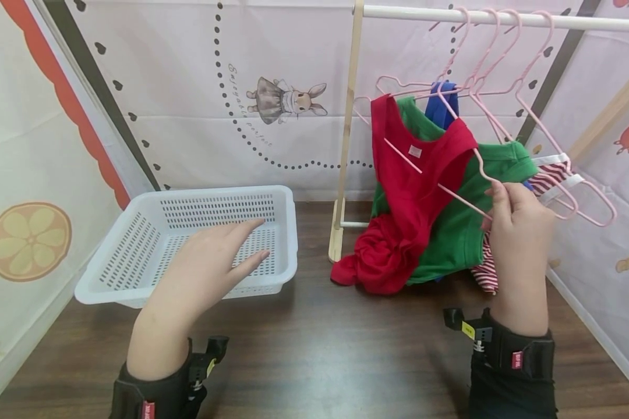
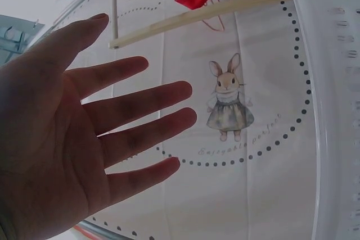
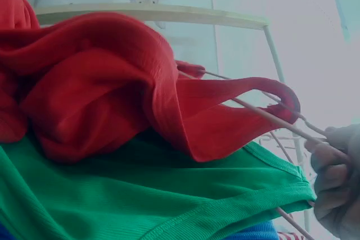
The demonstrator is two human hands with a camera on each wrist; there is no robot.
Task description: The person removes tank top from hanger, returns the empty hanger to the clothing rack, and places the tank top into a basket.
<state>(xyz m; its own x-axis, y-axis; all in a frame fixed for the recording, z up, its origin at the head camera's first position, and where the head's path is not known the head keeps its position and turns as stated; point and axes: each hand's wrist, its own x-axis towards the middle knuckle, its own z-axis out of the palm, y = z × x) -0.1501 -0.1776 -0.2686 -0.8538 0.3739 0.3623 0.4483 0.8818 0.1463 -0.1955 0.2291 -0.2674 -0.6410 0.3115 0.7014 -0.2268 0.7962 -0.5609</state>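
A red tank top (image 1: pixel 414 174) hangs by its straps on a pink hanger (image 1: pixel 458 198), its lower part bunched on the floor. My right hand (image 1: pixel 521 227) pinches the right end of that hanger, seen also at the edge of the right wrist view. Behind the red top hangs a green garment (image 1: pixel 503 169) on another pink hanger. My left hand (image 1: pixel 204 262) is held over the white basket (image 1: pixel 288 233), fingers spread and holding nothing, as the left wrist view (image 2: pixel 56 133) shows its bare palm.
A rack with a white rail (image 1: pixel 451 16) and wooden post (image 1: pixel 346 128) carries several pink hangers. Blue cloth (image 1: pixel 442 105) and a red-and-white striped garment (image 1: pixel 550 174) hang farther back. Printed fabric walls surround the dark wooden floor (image 1: pixel 314 349).
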